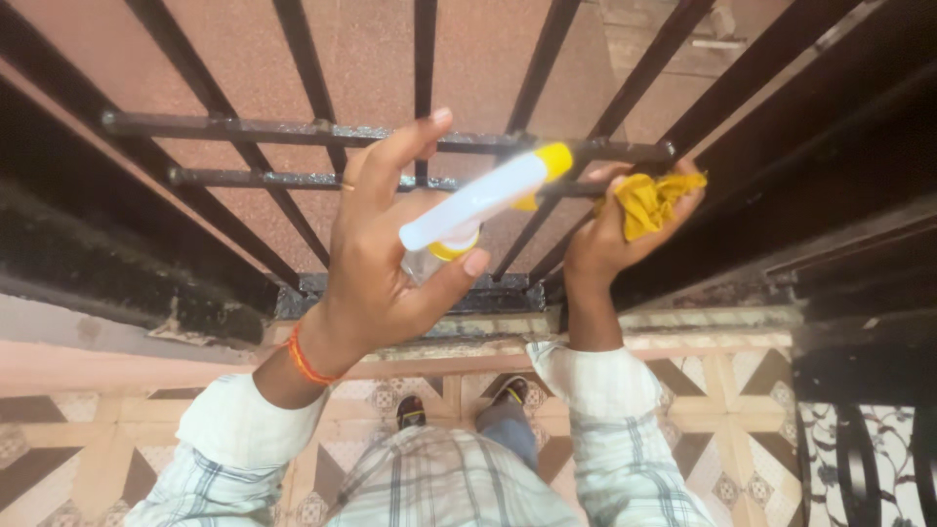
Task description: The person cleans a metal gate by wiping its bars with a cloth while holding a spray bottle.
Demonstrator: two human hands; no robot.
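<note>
Head view: left hand [376,263] grips a white spray bottle [478,200] with yellow nozzle, thumb beneath, forefinger extended; right hand [610,229], fingers closed, presses a crumpled yellow cloth [649,200] against the dark metal railing [293,132]; patterned floor tiles [742,390] lie near

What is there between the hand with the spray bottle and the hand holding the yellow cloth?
In the head view, only the spray bottle's yellow-tipped nozzle and dark railing bars lie between the left hand and the right hand gripping the yellow cloth.
</note>
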